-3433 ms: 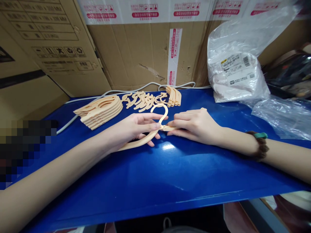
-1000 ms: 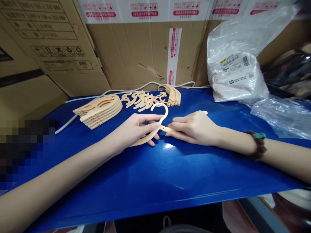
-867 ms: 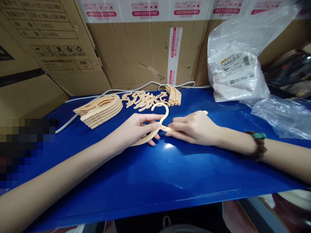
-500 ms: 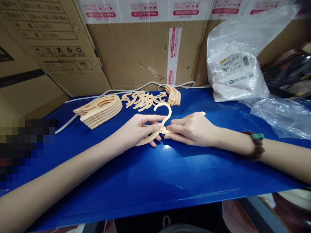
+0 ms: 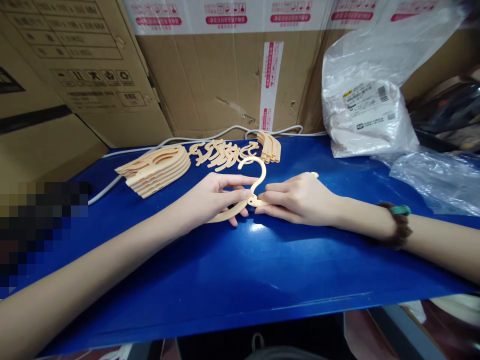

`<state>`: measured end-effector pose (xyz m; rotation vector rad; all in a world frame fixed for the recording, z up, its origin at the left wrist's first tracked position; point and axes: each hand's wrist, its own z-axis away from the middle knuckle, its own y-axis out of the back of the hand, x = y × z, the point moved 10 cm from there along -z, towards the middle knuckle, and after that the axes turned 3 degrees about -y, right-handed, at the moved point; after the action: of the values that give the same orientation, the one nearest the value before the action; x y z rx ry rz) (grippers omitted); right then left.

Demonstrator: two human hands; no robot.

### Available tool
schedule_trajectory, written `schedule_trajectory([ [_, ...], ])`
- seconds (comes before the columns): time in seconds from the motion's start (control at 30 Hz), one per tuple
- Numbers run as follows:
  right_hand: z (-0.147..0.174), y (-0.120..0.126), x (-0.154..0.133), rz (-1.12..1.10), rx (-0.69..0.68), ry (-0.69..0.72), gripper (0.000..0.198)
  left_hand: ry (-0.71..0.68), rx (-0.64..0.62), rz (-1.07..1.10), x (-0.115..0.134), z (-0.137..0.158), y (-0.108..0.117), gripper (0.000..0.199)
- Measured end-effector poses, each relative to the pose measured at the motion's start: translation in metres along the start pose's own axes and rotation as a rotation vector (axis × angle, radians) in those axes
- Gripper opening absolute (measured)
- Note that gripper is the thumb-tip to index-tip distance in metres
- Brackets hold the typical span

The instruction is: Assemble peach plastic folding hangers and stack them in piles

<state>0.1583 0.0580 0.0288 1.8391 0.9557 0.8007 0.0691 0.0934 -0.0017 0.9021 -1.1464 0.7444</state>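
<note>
Between my two hands is a cream-coloured folding clothes hanger [image 5: 229, 214], its hook [image 5: 261, 172] curving up and away from me. My left hand [image 5: 213, 197] pinches it by the central joint, thumb on top, with other fingers underneath. On the other side, my right hand [image 5: 298, 200] is closed over the right arm of the hanger, hiding most of it; a pale tip pokes out past the knuckles. Behind my hands lie a pile of loose hooks [image 5: 225, 155], a stack of hanger arms [image 5: 159, 170] on the left and a smaller bundle of arms [image 5: 270, 149].
A blue table [image 5: 225, 280] lies under everything. Cardboard boxes [image 5: 195, 85] stand along the back and left. A white cable [image 5: 217, 134] runs along the back. At the right are a plastic bag with a label [image 5: 369, 117] and a clear crumpled bag [image 5: 438, 180].
Both hands keep the same hold on the hanger, and its joint looks nearly unmoved. The whole view has shifted very slightly.
</note>
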Motion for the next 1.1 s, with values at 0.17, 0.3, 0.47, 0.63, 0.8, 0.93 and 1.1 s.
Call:
schedule_trajectory([
  [0.17,0.000,-0.002,-0.005,0.071,-0.008,0.044,0.050,-0.001,0.002,-0.028,0.002,0.001,0.002,0.038],
  [0.3,0.002,0.005,-0.005,0.093,0.070,0.058,0.046,0.039,0.042,-0.031,-0.003,0.002,0.009,0.040],
  [0.47,0.003,0.008,-0.004,0.103,0.105,0.061,0.046,0.027,0.026,0.007,-0.003,0.002,0.009,0.042],
  [0.63,0.004,0.014,-0.007,0.155,0.162,0.091,0.043,0.026,-0.046,0.026,-0.001,0.002,0.004,0.040],
  [0.8,0.005,0.020,-0.013,0.178,0.227,0.130,0.041,0.051,-0.088,0.033,-0.002,0.003,0.003,0.043],
  [0.93,0.005,0.019,-0.015,0.217,0.238,0.151,0.043,0.063,-0.119,0.038,-0.003,0.004,0.002,0.041],
  [1.1,0.005,0.018,-0.015,0.212,0.238,0.163,0.043,0.081,-0.106,0.035,-0.005,0.003,0.003,0.040],
])
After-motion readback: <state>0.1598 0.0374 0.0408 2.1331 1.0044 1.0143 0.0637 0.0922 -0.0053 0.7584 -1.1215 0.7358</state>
